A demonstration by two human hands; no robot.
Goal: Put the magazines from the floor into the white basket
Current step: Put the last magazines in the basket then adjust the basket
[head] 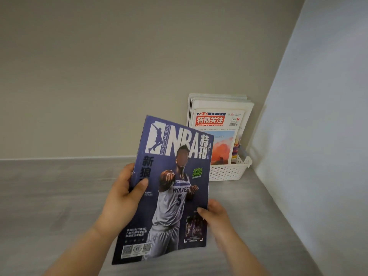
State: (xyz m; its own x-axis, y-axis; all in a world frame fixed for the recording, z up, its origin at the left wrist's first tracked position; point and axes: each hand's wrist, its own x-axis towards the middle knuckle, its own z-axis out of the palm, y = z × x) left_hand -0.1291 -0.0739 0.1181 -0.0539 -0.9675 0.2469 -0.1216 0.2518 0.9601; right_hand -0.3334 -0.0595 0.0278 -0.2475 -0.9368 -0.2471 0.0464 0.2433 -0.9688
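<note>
The magazine (169, 188) I hold is deep purple-blue with white lettering and a small green scrawl, the basket (229, 172) is white with a dotted hole pattern, and the floor (49, 196) is streaky grey.

I see a grey wood-grain floor (59, 196) running to the room's corner, where a white perforated basket (229, 172) rests directly on it against the wall, upright magazines (217, 120) standing inside it.
</note>
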